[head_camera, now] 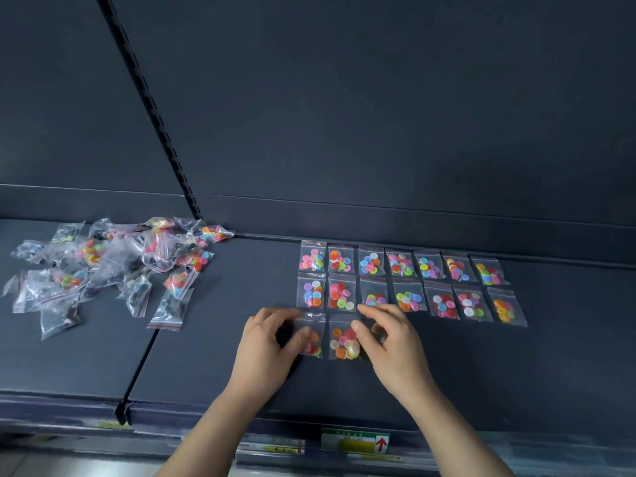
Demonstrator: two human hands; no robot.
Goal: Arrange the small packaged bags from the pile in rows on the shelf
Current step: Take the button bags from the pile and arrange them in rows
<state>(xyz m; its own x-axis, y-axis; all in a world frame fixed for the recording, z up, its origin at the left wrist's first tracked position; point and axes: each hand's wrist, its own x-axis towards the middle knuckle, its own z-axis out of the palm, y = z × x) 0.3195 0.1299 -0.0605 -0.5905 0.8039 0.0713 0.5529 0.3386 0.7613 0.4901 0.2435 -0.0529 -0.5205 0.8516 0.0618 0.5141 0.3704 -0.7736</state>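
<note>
We see 2 hands at row 3. The left hand [268, 342] pinches the first bag [315, 344], thumb and curled fingers at its edges. The right hand [389, 339] rests its thumb on the second bag [339, 344]; we cannot tell whether it grips. Both bags lie lengthwise, front to back. The pile [103, 266] sits well left on the shelf [464, 373], nearer the left hand.

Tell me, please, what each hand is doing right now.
Left hand: pinching the left front bag.
Right hand: thumb on the next bag; grip unclear.
</note>
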